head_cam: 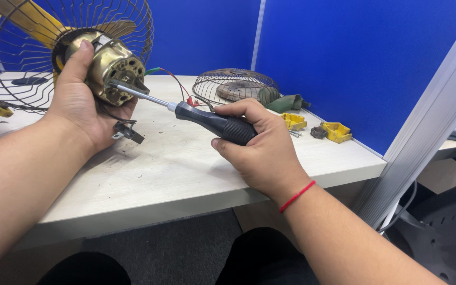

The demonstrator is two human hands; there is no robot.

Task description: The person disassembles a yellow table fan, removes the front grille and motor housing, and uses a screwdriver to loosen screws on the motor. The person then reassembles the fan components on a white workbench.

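My left hand point(77, 103) grips a brass-coloured fan motor point(113, 68) that is fixed to the back of a wire fan guard point(38, 58), holding it above the table. My right hand point(262, 148) is closed around the black handle of a screwdriver point(215, 124). Its metal shaft runs left and its tip touches the motor's housing. Thin red and green wires point(172, 79) and a small black part point(129, 132) hang from the motor. A red string sits on my right wrist.
On the pale wooden table point(175, 169) lie a second wire guard point(236, 84) with a rusty part under it, a green piece point(286, 102), and yellow plastic parts point(294, 121) point(338, 132). Blue partition walls stand behind; a metal post point(423, 132) rises at right.
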